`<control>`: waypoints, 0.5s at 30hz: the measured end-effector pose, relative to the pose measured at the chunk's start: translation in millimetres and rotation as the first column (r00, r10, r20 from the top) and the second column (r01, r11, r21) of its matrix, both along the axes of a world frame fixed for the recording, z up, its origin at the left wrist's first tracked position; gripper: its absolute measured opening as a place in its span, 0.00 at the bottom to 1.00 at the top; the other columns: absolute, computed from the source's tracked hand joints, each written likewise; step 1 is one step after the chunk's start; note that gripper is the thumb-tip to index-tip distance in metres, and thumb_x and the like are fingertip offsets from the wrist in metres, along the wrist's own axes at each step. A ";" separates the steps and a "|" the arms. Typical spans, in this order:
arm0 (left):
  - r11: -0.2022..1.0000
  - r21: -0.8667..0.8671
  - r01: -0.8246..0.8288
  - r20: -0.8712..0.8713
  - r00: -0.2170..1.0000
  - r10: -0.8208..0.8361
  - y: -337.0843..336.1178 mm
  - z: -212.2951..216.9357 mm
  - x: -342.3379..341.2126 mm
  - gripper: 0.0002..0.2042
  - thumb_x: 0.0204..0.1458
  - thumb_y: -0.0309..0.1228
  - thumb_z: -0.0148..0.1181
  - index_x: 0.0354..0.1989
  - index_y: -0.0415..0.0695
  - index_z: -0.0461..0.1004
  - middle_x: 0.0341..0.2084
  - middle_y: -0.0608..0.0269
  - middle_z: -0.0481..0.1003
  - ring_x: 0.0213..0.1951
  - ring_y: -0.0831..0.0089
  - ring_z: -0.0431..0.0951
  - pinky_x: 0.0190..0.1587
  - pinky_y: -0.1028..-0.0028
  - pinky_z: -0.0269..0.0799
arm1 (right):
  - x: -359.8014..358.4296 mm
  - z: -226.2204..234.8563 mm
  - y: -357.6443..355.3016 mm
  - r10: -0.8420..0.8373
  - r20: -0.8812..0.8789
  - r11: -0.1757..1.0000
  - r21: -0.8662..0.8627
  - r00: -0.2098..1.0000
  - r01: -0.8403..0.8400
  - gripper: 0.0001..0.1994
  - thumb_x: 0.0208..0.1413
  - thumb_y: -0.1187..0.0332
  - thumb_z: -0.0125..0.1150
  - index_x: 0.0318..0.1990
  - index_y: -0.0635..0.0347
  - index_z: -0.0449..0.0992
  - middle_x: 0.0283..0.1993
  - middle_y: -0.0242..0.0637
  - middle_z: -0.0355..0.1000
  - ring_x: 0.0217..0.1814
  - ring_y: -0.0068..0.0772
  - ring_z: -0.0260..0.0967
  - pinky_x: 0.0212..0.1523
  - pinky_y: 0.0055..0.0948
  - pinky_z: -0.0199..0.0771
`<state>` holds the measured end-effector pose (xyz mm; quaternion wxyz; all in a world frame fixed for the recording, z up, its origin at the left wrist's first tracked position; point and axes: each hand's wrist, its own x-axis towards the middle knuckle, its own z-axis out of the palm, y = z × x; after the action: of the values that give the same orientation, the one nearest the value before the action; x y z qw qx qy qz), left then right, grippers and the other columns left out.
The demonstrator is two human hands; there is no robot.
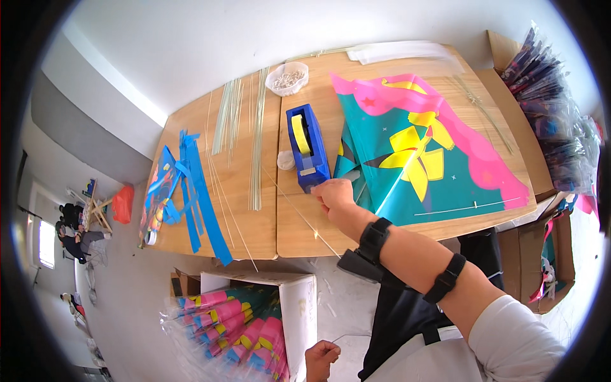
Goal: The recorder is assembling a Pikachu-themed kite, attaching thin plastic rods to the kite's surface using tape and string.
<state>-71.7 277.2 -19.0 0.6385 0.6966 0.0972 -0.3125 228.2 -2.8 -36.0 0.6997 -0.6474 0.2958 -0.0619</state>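
Note:
My right hand reaches over the table to the front end of a blue tape dispenser. Its fingers are pinched at the dispenser's cutting edge, on the end of the tape; the fingertips partly hide it. Below the table edge, my left hand is closed around a thin rod that sticks out to the right. A teal and pink kite sheet with yellow flower shapes lies right of the dispenser. Across its lower part runs a thin white stick.
Bundles of thin rods, blue strips and a bowl of small pieces are on the wooden table. One rod overhangs the front edge. Underneath stands a box of wrapped kites. Wrapped packs rise at right.

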 end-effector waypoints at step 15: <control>0.948 0.168 0.271 0.211 0.929 -0.303 -44.7 38.5 58.8 0.01 0.45 0.20 0.54 0.25 0.37 0.72 0.19 0.72 0.66 0.24 0.82 0.64 0.29 0.81 0.60 | -251.4 73.2 -199.3 -0.374 0.111 0.762 0.603 0.921 0.237 0.07 0.45 0.79 0.63 0.24 0.57 0.72 0.23 0.28 0.65 0.24 0.20 0.61 0.21 0.22 0.58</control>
<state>-12.9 232.5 19.5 0.5437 0.7772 -0.0607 -0.3108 -23.3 -202.0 37.2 0.8719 -0.3352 0.3214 -0.1555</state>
